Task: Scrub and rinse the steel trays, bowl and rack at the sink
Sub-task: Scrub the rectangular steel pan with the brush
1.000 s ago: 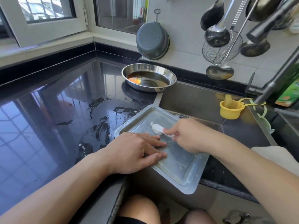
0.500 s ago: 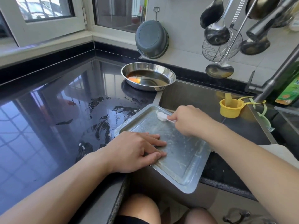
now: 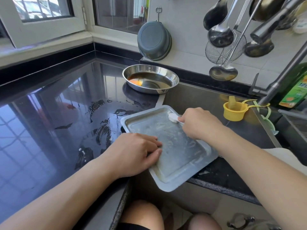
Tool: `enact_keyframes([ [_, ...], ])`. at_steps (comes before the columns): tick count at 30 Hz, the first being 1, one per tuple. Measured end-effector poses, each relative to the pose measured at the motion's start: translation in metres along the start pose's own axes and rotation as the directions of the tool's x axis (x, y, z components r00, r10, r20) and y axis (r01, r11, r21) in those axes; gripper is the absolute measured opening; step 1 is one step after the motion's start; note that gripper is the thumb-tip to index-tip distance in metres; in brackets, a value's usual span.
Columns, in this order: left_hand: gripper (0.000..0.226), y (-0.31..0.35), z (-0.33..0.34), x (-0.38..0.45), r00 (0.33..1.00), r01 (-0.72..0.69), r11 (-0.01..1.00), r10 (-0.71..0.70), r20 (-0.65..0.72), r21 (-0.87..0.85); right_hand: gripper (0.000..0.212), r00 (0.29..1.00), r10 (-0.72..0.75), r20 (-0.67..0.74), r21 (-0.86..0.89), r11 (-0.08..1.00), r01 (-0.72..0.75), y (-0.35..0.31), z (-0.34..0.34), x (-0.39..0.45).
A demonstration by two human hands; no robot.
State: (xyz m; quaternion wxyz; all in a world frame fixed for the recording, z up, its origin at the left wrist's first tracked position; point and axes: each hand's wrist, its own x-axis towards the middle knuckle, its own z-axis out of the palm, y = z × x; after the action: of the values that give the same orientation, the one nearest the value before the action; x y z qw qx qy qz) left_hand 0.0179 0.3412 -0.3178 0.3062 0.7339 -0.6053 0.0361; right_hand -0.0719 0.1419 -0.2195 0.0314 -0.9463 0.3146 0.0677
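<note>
Steel tray under flat left fingers; right fingers pinch brush.

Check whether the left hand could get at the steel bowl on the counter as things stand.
Probably yes: the counter between the left hand and the steel bowl holds only water, but the hand is pressing the tray and would have to let go.

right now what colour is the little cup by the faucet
Yellow; the cup shows best in the head view.
</note>
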Motion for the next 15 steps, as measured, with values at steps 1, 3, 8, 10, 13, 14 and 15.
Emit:
enact_keyframes([
  [1, 0.038, 0.0, -0.001, 0.0, 1.0, 0.013, 1.0, -0.013, -0.007, 0.01, 0.04, 1.0, 0.018, -0.004, 0.003, 1.0, -0.018, 0.002, -0.001, 0.0],
  [3, 0.036, 0.001, -0.003, 0.0, 1.0, 0.008, 1.0, -0.008, 0.006, 0.014, 0.04, 0.999, 0.035, -0.005, 0.014, 0.999, -0.035, 0.001, -0.002, -0.002],
  [8, 0.049, 0.005, -0.006, 0.001, 0.992, -0.003, 1.0, 0.001, 0.13, 0.018, 0.046, 0.99, -0.117, 0.078, -0.004, 0.993, 0.118, -0.035, 0.008, -0.012],
  [10, 0.057, 0.005, -0.008, 0.001, 0.985, -0.001, 1.0, -0.004, 0.17, 0.029, 0.045, 0.983, -0.152, 0.106, -0.004, 0.988, 0.153, -0.038, 0.006, -0.01],
  [13, 0.063, 0.005, -0.009, 0.0, 0.98, 0.0, 0.999, -0.008, 0.201, 0.037, 0.04, 1.0, 0.012, 0.026, 0.013, 1.0, -0.013, -0.021, -0.002, 0.008],
  [14, 0.064, 0.005, -0.009, 0.0, 0.979, -0.001, 0.999, -0.007, 0.204, 0.037, 0.038, 0.998, 0.06, 0.007, 0.013, 0.998, -0.06, -0.017, -0.003, 0.01],
  [15, 0.063, 0.005, -0.009, 0.0, 0.979, -0.004, 0.999, -0.004, 0.206, 0.038, 0.036, 0.998, 0.065, 0.019, 0.018, 0.998, -0.065, -0.016, -0.002, 0.012],
])
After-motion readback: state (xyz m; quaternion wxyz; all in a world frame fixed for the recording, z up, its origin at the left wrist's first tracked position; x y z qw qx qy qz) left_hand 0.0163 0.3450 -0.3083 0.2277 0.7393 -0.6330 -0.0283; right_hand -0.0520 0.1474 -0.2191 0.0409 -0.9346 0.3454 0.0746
